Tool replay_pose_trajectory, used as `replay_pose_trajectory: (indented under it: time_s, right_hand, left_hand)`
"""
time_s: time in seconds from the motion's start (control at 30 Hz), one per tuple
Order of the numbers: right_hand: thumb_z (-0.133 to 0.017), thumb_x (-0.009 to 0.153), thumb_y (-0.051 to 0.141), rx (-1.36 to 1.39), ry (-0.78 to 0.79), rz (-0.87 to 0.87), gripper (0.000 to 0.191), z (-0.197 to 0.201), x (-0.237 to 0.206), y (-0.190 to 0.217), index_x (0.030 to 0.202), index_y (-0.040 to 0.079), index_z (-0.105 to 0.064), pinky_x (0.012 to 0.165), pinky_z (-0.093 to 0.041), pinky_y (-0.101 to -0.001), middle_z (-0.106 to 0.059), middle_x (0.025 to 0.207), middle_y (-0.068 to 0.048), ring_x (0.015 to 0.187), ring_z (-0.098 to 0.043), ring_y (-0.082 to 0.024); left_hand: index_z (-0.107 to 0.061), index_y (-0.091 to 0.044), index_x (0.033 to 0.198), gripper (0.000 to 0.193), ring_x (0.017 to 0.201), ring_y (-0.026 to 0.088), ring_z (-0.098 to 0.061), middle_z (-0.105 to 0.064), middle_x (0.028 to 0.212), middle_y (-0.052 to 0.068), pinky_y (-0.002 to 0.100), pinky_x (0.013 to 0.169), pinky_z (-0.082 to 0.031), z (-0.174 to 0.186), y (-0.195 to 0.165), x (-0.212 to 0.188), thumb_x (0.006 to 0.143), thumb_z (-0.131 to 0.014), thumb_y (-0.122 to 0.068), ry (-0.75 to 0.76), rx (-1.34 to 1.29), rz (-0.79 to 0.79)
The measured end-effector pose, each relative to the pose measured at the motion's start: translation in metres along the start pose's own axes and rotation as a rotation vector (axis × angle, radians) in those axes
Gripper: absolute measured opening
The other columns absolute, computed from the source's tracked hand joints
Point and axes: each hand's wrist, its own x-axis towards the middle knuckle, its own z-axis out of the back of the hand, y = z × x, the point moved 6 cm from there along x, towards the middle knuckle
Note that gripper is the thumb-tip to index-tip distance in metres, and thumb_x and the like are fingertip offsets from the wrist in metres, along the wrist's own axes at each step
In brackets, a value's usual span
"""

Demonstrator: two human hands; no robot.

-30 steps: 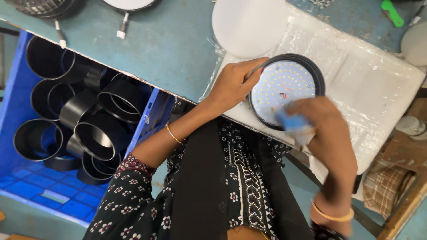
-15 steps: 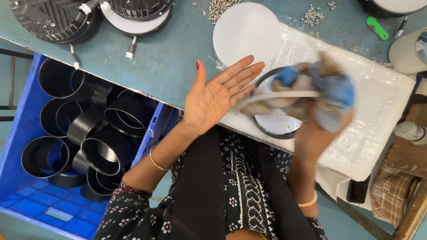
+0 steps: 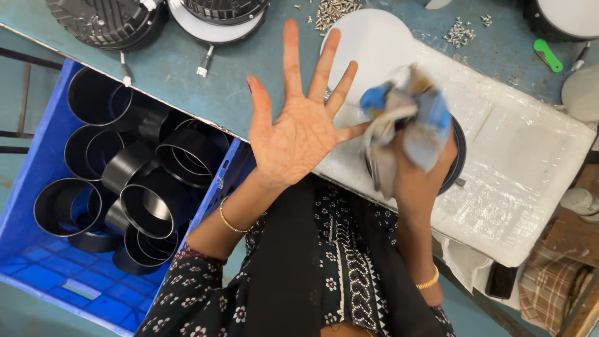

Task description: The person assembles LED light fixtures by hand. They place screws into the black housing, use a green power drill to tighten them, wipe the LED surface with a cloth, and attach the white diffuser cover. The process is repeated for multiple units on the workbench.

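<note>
Over the teal workbench point(image 3: 187, 68) the left hand point(image 3: 298, 134) hangs palm-up, fingers spread and empty, while the right hand point(image 3: 419, 171) clamps a bunched blue-grey rag point(image 3: 405, 122) above the round black lamp point(image 3: 460, 156) on the plastic-wrapped pad point(image 3: 530, 156) — mid-wipe, I'd say — rag must drop back onto it.

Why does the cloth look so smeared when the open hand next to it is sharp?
Head view: the cloth in the right hand is streaked by motion blur, while the left hand shows crisp palm lines; soft glare spots sit on the plastic-wrapped white pad; the black rings gleam along their rims.
</note>
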Motion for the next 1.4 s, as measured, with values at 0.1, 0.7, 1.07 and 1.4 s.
replay_pose_trajectory:
  time_s: [0.1,0.7,1.07,1.4]
  right_hand:
    - [-0.071,0.077,-0.002,-0.505,0.17,0.58,0.037,-0.021,-0.02,0.043,0.112,-0.001,-0.062,0.102,-0.049,-0.0436,-0.061,0.125,-0.023,0.117,-0.06,-0.036]
    - [-0.074,0.087,0.01,-0.536,0.217,0.28,0.04,-0.026,-0.012,0.004,0.119,-0.003,-0.053,0.072,-0.051,-0.0402,-0.062,0.09,-0.019,0.082,-0.064,-0.042]
    - [-0.063,0.103,0.009,0.334,-0.042,-0.079,0.028,0.034,0.009,-0.006,0.128,0.0,-0.052,0.077,-0.047,-0.0307,-0.06,0.104,-0.012,0.09,-0.061,-0.02]
    - [-0.066,0.101,0.002,-0.357,-0.05,0.368,0.039,-0.006,-0.04,0.006,0.136,0.0,-0.048,0.112,-0.045,-0.0293,-0.056,0.129,-0.013,0.124,-0.059,-0.02]
  left_hand:
    - [0.005,-0.052,0.164,0.078,0.16,0.029,-0.008,-0.002,0.176,0.0,0.059,0.122,-0.032,-0.007,0.007,0.005,0.096,-0.02,-0.079,-0.014,-0.067,0.007]
    - [0.004,-0.019,0.164,0.097,0.163,0.023,0.007,0.008,0.177,0.007,0.043,0.136,0.001,-0.026,0.052,-0.001,0.099,-0.025,-0.085,0.162,1.12,0.007]
    - [0.017,-0.048,0.161,0.086,0.162,0.021,0.004,0.008,0.175,0.0,0.051,0.13,-0.009,-0.032,0.038,0.005,0.091,-0.023,-0.079,0.197,0.122,0.23]
    - [0.01,-0.019,0.167,0.093,0.162,0.025,-0.001,0.008,0.175,0.013,0.042,0.135,-0.003,-0.03,0.074,-0.009,0.107,-0.031,-0.076,0.249,0.716,0.092]
